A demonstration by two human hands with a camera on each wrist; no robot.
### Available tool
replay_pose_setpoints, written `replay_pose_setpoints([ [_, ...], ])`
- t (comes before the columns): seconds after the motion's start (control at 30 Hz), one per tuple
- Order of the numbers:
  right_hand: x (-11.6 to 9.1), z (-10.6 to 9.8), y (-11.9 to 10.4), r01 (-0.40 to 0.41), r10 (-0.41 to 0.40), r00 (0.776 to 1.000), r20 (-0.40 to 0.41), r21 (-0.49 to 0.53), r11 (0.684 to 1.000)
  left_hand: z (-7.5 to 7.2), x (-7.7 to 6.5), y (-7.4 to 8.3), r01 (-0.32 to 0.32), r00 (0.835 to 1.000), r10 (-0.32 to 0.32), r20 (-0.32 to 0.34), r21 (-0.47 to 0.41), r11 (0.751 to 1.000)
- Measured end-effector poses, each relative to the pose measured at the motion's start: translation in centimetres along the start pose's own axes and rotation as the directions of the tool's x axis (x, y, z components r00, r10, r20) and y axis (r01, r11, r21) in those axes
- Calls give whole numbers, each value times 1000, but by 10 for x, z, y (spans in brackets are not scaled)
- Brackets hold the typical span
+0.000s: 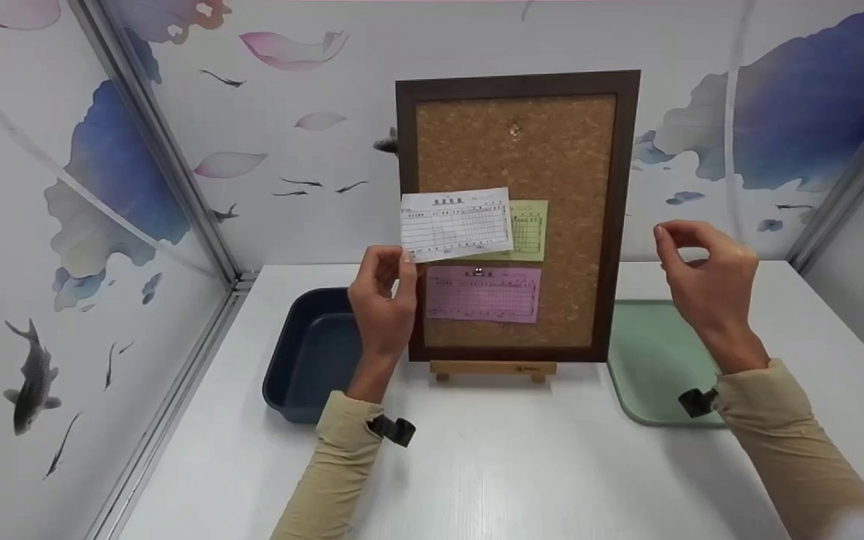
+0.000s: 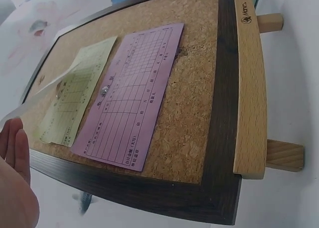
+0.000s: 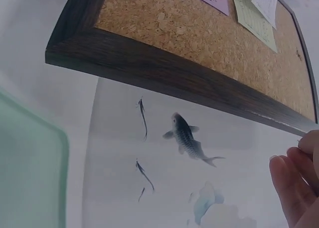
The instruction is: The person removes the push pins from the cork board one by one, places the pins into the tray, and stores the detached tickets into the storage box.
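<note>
My left hand (image 1: 383, 300) pinches the lower left corner of a white receipt slip (image 1: 456, 225) between thumb and fingers. The slip hangs in front of the corkboard (image 1: 574, 225), covering much of a green receipt slip (image 1: 529, 231). Below, a pink receipt slip (image 1: 483, 296) is fixed to the cork by a clear pushpin (image 2: 104, 91). To the right of the board, my right hand (image 1: 709, 277) is raised, apart from it, thumb and forefinger meeting. A tiny thin point shows at its fingertips in the right wrist view, apparently a pushpin mostly hidden by the fingers.
The dark-framed board stands on a small wooden easel (image 1: 492, 367) on a white table (image 1: 492, 465). A dark blue tray (image 1: 274, 375) lies left, partly behind my left arm. A pale green tray (image 1: 649, 375) lies right. Printed panels (image 1: 312, 210) enclose the table's back and sides.
</note>
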State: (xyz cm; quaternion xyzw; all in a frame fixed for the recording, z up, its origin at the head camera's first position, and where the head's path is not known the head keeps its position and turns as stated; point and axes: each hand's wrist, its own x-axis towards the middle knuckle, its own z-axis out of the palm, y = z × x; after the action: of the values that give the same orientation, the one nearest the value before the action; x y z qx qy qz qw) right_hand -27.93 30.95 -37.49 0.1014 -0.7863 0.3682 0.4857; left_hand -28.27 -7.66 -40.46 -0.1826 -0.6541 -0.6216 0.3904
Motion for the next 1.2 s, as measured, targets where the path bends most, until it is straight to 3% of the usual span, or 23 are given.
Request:
replay_pose_setpoints([
  [0.4,-46,-7,40,-90,89,993,74,11,996,-16,-1,-14,80,991,-75,-111,35,996],
  [0.7,-76,-14,56,-219,214,964,157,12,976,-31,2,-21,96,989,-93,-117,19,995],
  [0.97,-92,-19,76,-303,305,915,265,-52,952,-53,7,-24,131,989,-130,-63,3,991],
  [1.2,-100,-28,95,-320,356,835,420,-156,935,-74,12,-31,197,980,-198,15,48,979],
])
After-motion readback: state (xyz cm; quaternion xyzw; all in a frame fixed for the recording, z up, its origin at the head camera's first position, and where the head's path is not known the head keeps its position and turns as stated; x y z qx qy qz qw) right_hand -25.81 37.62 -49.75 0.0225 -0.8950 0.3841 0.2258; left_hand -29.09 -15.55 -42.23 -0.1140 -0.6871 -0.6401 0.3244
